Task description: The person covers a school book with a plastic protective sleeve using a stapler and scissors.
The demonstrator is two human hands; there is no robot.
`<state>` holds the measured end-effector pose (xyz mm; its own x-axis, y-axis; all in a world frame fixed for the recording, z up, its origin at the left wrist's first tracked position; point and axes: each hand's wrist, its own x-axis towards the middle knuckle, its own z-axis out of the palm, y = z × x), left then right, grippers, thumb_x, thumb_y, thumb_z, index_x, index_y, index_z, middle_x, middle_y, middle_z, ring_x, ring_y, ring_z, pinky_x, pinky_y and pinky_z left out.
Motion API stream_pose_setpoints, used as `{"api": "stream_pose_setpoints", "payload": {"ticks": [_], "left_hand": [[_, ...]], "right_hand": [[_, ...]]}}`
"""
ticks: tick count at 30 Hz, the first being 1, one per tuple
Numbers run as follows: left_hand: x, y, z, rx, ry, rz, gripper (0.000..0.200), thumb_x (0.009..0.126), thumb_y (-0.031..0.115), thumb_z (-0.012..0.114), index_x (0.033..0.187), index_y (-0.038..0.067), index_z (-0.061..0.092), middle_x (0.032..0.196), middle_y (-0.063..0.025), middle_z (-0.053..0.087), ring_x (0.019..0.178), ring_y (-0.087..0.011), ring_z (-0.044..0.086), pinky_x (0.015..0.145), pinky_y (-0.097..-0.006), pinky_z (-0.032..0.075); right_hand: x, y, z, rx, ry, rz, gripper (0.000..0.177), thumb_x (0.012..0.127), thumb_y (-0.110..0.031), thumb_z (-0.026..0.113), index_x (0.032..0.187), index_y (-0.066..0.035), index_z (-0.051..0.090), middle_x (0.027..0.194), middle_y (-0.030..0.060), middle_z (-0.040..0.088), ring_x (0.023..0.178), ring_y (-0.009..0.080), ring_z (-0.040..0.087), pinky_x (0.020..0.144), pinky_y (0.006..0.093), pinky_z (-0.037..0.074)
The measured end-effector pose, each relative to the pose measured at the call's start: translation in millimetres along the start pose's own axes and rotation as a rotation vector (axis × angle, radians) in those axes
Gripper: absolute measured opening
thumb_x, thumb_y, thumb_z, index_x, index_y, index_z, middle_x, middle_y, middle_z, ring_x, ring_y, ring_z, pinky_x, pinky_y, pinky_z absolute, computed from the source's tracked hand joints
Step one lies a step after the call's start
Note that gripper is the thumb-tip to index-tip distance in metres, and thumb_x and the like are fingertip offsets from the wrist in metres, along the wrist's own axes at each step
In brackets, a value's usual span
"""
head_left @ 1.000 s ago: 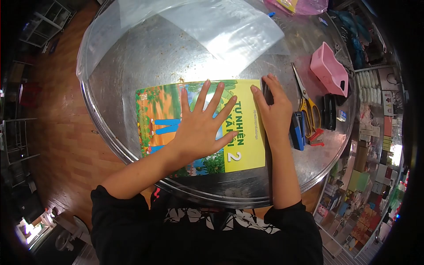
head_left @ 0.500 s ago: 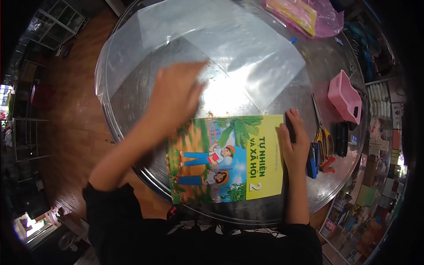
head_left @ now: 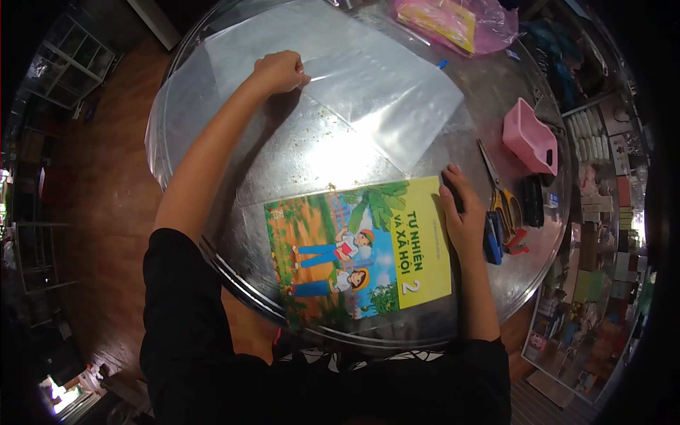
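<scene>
My left hand (head_left: 282, 71) is closed, with its fingertips pinched at the edge of the clear plastic sheets (head_left: 361, 78) on the far side of the round metal table (head_left: 265, 166). Whether a sheet is between the fingers is too small to tell. A book (head_left: 361, 248) with a yellow, blue and green cover lies near the table's front edge, its title turned sideways. At its right edge rests my right hand (head_left: 462, 212), fingers apart, thumb touching the cover's border.
Right of the book lie a blue stapler (head_left: 492, 239), yellow-handled scissors (head_left: 504, 205), a red item (head_left: 518, 242) and a black case (head_left: 533, 201). Behind them stands a pink basket (head_left: 530, 138). A pink plastic bag (head_left: 489, 28) is at the far right.
My left hand has moved away from the book to the plastic sheets at the far side. My right hand stays at the book's right edge. The view has shifted slightly.
</scene>
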<state>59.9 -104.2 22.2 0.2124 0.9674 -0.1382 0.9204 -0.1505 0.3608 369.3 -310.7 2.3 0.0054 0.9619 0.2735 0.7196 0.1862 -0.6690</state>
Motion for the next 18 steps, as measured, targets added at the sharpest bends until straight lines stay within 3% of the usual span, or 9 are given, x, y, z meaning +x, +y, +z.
{"api": "stream_pose_setpoints", "payload": {"ticks": [3, 5, 7, 10, 11, 13, 15, 16, 18], "left_hand": [[-19.1, 8.1, -2.1, 0.104, 0.082, 0.060, 0.023, 0.070, 0.030, 0.063, 0.079, 0.010, 0.057, 0.086, -0.0089, 0.058, 0.084, -0.0261, 0.054, 0.074, -0.0369, 0.039], [-47.3, 23.8, -9.3, 0.191, 0.293, 0.192, 0.019, 0.070, 0.027, 0.062, 0.077, 0.011, 0.056, 0.079, -0.0063, 0.056, 0.081, -0.0241, 0.052, 0.072, -0.0368, 0.036], [-83.5, 43.1, -21.6, 0.199, 0.372, 0.281, 0.016, 0.070, 0.025, 0.062, 0.076, 0.011, 0.056, 0.077, -0.0056, 0.054, 0.080, -0.0232, 0.050, 0.070, -0.0369, 0.034], [-149.1, 76.1, -39.9, 0.194, 0.507, 0.460, 0.011, 0.070, 0.019, 0.062, 0.074, 0.012, 0.055, 0.072, -0.0031, 0.050, 0.078, -0.0208, 0.047, 0.068, -0.0366, 0.030], [-172.9, 87.6, -41.3, 0.202, 0.504, 0.467, 0.011, 0.070, 0.019, 0.062, 0.074, 0.012, 0.055, 0.072, -0.0031, 0.050, 0.078, -0.0208, 0.047, 0.068, -0.0366, 0.030], [-219.3, 110.5, -37.8, 0.215, 0.486, 0.455, 0.009, 0.070, 0.018, 0.062, 0.073, 0.012, 0.056, 0.073, -0.0036, 0.052, 0.080, -0.0222, 0.047, 0.071, -0.0376, 0.031], [-259.6, 124.3, -25.7, 0.188, 0.349, 0.414, 0.010, 0.070, 0.017, 0.061, 0.074, 0.011, 0.055, 0.075, -0.0033, 0.051, 0.083, -0.0212, 0.046, 0.074, -0.0371, 0.029], [-276.5, 128.2, -13.7, 0.168, 0.351, 0.436, 0.010, 0.070, 0.016, 0.061, 0.075, 0.010, 0.055, 0.075, -0.0034, 0.051, 0.083, -0.0210, 0.046, 0.075, -0.0375, 0.029], [-302.7, 132.6, 13.0, 0.156, 0.372, 0.449, 0.011, 0.070, 0.016, 0.061, 0.076, 0.010, 0.055, 0.076, -0.0035, 0.051, 0.084, -0.0207, 0.047, 0.075, -0.0379, 0.028]], "right_hand": [[-1.3, 4.8, 0.6, 0.035, 0.022, -0.016, 0.029, 0.079, -0.015, 0.055, 0.102, 0.002, 0.055, 0.111, 0.0192, 0.052, 0.108, 0.0293, 0.047, 0.091, 0.0323, 0.034], [-3.7, 7.1, 3.1, 0.070, 0.045, 0.011, 0.029, 0.080, -0.016, 0.054, 0.102, 0.003, 0.055, 0.110, 0.0192, 0.053, 0.106, 0.0279, 0.049, 0.090, 0.0309, 0.036], [-0.2, 12.4, 5.8, 0.320, 0.136, 0.100, 0.030, 0.082, -0.019, 0.053, 0.102, 0.004, 0.054, 0.108, 0.0188, 0.054, 0.104, 0.0260, 0.050, 0.089, 0.0304, 0.036], [2.5, 2.4, 3.5, 0.450, 0.215, 0.053, 0.033, 0.086, -0.022, 0.048, 0.105, 0.005, 0.052, 0.109, 0.0166, 0.053, 0.102, 0.0249, 0.051, 0.087, 0.0297, 0.037], [1.6, -0.3, 2.2, 0.574, 0.276, 0.077, 0.034, 0.087, -0.022, 0.047, 0.106, 0.006, 0.051, 0.110, 0.0159, 0.053, 0.102, 0.0252, 0.051, 0.087, 0.0300, 0.037], [4.6, 8.4, -1.7, 0.481, 0.331, -0.015, 0.037, 0.089, -0.025, 0.041, 0.108, 0.006, 0.050, 0.109, 0.0150, 0.052, 0.099, 0.0236, 0.052, 0.083, 0.0298, 0.040], [5.4, 2.7, -5.9, 0.707, 0.483, 0.065, 0.038, 0.090, -0.028, 0.037, 0.104, 0.005, 0.051, 0.105, 0.0148, 0.054, 0.095, 0.0219, 0.053, 0.077, 0.0299, 0.043], [4.9, 4.1, -7.6, 0.715, 0.480, 0.062, 0.038, 0.090, -0.028, 0.037, 0.104, 0.005, 0.051, 0.105, 0.0148, 0.054, 0.095, 0.0219, 0.053, 0.077, 0.0299, 0.043], [9.3, 11.0, -12.9, 0.913, 0.503, 0.256, 0.037, 0.090, -0.028, 0.035, 0.100, 0.004, 0.052, 0.101, 0.0136, 0.055, 0.091, 0.0204, 0.055, 0.071, 0.0290, 0.044]]}}
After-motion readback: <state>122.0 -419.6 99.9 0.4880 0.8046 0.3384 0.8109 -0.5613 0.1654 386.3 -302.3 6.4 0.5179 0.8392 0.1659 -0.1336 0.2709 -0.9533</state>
